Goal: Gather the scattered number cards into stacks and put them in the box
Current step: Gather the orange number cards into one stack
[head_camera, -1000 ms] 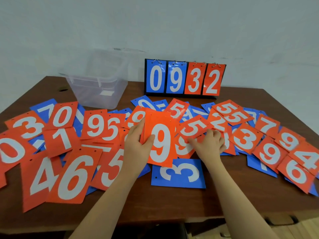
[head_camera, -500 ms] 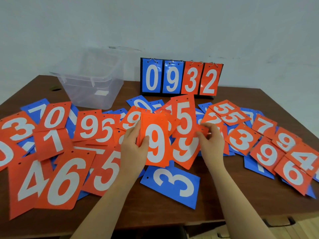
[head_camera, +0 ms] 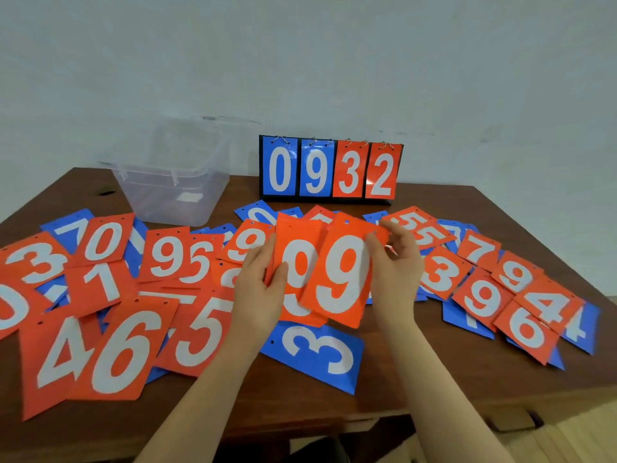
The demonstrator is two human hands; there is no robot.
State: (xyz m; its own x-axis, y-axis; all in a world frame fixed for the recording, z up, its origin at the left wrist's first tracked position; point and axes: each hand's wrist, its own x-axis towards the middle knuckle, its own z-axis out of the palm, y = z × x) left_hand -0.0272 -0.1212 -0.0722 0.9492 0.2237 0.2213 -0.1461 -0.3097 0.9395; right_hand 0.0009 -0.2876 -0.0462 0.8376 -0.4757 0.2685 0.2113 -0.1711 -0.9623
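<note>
Left hand (head_camera: 258, 289): fingers curled round a stack of orange cards (head_camera: 297, 262), top card a 9, raised above the table (head_camera: 434, 372).
Right hand (head_camera: 395, 269): pinches another orange 9 card (head_camera: 340, 279) by its right edge, overlapping the stack.
Orientation: both upright, long axis vertical, slightly tilted right.
Box (head_camera: 173, 182): clear, far left.

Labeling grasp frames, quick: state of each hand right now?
Left hand: closed on a stack of red 9 cards.
Right hand: closed on a single red 9 card, held overlapping the stack.
</note>
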